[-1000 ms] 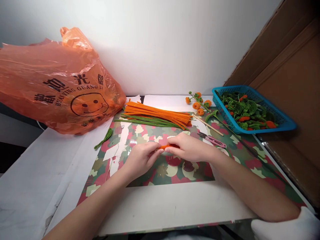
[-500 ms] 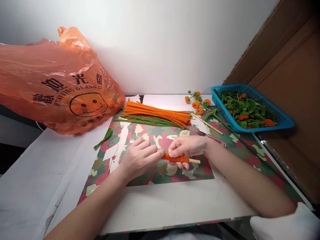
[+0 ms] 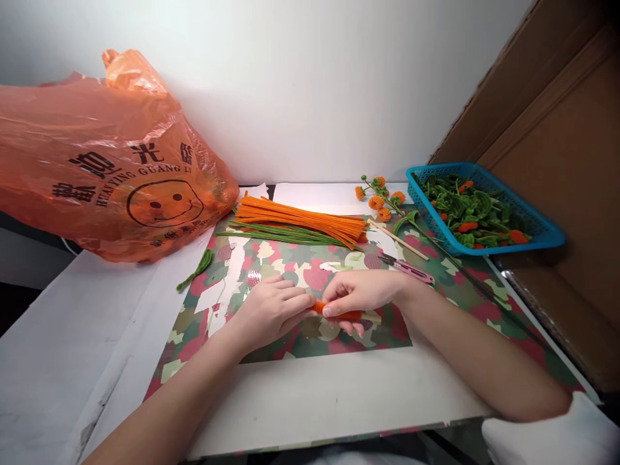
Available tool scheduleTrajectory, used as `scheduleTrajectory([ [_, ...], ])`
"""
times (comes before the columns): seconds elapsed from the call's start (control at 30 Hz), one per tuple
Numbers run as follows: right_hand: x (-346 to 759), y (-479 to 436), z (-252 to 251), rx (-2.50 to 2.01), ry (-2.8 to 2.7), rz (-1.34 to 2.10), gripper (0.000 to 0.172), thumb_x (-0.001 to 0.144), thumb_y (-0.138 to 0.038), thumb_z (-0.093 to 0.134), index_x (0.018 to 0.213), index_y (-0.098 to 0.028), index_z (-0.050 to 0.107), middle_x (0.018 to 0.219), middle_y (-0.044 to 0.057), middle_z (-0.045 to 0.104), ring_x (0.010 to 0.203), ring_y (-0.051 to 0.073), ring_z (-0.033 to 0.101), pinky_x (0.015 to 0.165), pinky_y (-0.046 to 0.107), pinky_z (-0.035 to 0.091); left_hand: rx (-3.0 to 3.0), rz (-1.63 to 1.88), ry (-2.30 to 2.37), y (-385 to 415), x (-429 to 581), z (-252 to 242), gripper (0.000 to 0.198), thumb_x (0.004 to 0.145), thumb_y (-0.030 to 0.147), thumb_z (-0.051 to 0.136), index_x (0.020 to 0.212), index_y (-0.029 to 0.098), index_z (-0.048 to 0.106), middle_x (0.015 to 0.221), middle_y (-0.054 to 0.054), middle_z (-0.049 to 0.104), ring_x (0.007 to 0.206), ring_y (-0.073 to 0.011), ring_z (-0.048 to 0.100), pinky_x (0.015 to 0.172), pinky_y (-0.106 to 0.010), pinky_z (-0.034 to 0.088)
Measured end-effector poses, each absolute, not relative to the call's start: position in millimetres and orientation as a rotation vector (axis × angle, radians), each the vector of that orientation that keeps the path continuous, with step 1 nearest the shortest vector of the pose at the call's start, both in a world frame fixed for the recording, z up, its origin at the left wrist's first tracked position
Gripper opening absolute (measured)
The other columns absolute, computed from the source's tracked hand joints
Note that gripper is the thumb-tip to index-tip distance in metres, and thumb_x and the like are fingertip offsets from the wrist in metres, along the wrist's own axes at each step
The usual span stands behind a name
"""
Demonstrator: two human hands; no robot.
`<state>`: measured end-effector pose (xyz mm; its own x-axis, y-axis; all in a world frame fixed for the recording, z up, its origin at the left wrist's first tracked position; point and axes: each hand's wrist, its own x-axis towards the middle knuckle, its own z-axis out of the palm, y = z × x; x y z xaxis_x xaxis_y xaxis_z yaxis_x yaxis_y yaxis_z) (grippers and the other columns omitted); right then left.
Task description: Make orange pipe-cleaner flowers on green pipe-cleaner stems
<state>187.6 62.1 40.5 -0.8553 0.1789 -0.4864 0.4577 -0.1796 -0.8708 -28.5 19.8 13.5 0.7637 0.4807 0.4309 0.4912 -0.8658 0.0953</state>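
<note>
An orange pipe cleaner [image 3: 352, 316] is wound in a tight coil around a thin wooden stick [image 3: 372, 318], held low over the patterned mat. My right hand [image 3: 363, 294] is closed around the coil, its thumb pressed on the orange turns and its palm partly underneath. At the coil's left end, my left hand [image 3: 276, 310] has its fingers curled and pinched on the orange pipe cleaner; the exact grip is hidden behind the knuckles. Beyond both hands lie a bundle of orange pipe cleaners [image 3: 300, 213] and some green pipe cleaners [image 3: 295, 235].
Pink-handled snips [image 3: 407, 266] and another wooden stick [image 3: 402, 241] lie right of the bundle, beside a stem with orange flowers [image 3: 376, 203]. A blue basket [image 3: 513, 248] holds green and orange pieces. A green leaf [image 3: 196, 270] and an orange plastic bag [image 3: 159, 161] are left.
My right thumb has shifted slightly left and down along the coil, and my right hand now covers more of it. The view has drifted slightly; other things lie as before.
</note>
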Motion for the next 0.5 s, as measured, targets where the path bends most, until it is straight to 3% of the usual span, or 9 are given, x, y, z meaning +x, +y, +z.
scheduleTrajectory([
  [0.17, 183, 49, 55, 0.975, 2.25, -1.568, 0.029, 0.089, -0.026, 0.043, 0.063, -0.017, 0.049, 0.058, -0.001, 0.06, 0.047, 0.009, 0.054, 0.045, 0.02, 0.04, -3.169, -0.622, -0.998, 20, -26, 4, 0.029, 0.096, 0.026, 0.041, 0.07, 0.02, 0.051, 0.054, 0.005, 0.051, 0.047, -0.0105, 0.045, 0.051, -0.024, 0.031],
  [0.33, 180, 43, 58, 1.023, 2.401, -1.287, 0.028, 0.087, -0.023, 0.042, 0.06, -0.018, 0.043, 0.051, -0.001, 0.054, 0.043, 0.009, 0.045, 0.046, 0.022, 0.033, -3.257, -0.62, -1.126, 18, -26, 2, 0.031, 0.095, 0.028, 0.042, 0.066, 0.02, 0.048, 0.051, 0.006, 0.042, 0.045, -0.0101, 0.038, 0.048, -0.023, 0.027],
  [0.5, 178, 36, 60, 1.025, 2.559, -0.998, 0.03, 0.089, -0.026, 0.042, 0.061, -0.017, 0.05, 0.054, 0.0, 0.048, 0.045, 0.01, 0.034, 0.046, 0.025, 0.024, -3.34, -0.645, -1.183, 17, -26, 4, 0.03, 0.095, 0.028, 0.041, 0.068, 0.019, 0.051, 0.052, 0.006, 0.043, 0.045, -0.0095, 0.039, 0.047, -0.022, 0.029],
])
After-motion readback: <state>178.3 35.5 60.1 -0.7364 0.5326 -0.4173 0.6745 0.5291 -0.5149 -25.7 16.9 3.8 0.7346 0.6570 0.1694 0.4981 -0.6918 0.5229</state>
